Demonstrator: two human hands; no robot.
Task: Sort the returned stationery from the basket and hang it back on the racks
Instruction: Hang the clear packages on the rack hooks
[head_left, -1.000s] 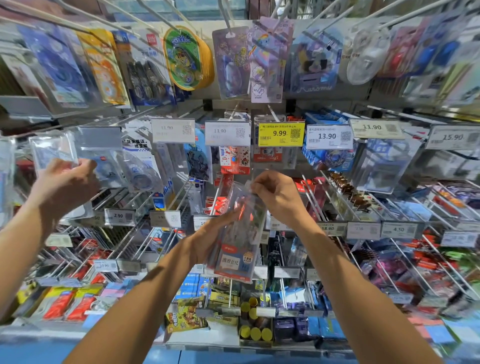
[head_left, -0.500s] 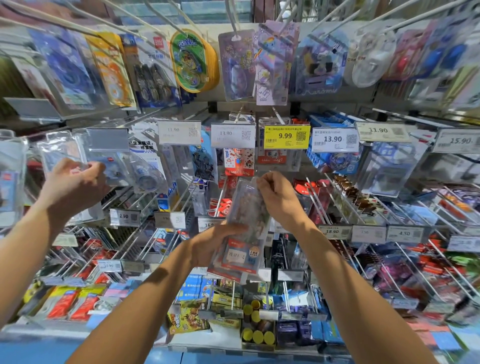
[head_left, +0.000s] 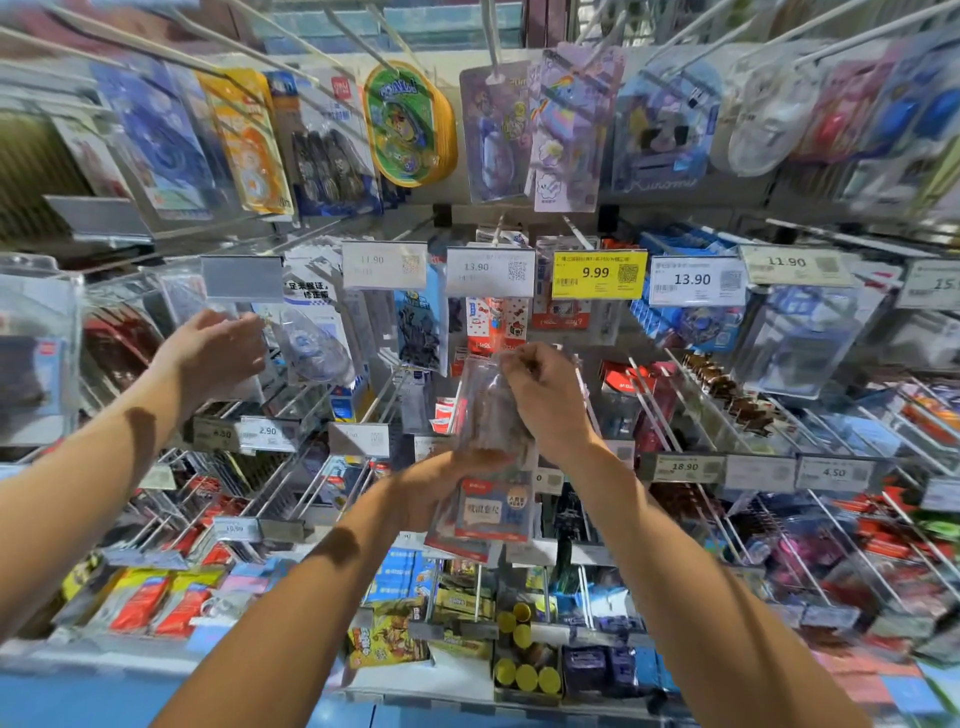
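Note:
A clear plastic stationery packet (head_left: 488, 512) with a red and blue label at its bottom is held upright in front of the middle racks. My left hand (head_left: 436, 486) grips its lower half from the left. My right hand (head_left: 545, 400) pinches its top edge, just below the red and white packs (head_left: 493, 327) under the 13.90 tag (head_left: 488, 271). The packet's hang hole is hidden by my fingers. No basket is in view.
Another person's hand (head_left: 208, 358) reaches in from the left and touches clear blister packs (head_left: 311, 343). Long metal pegs (head_left: 670, 410) with price tags stick out toward me on every row. A yellow 9.99 tag (head_left: 597, 273) hangs above my right hand.
Both my hands have lifted the packet a little and tipped it more upright, closer to the pegs. The other person's hand has shifted slightly right along the blister packs.

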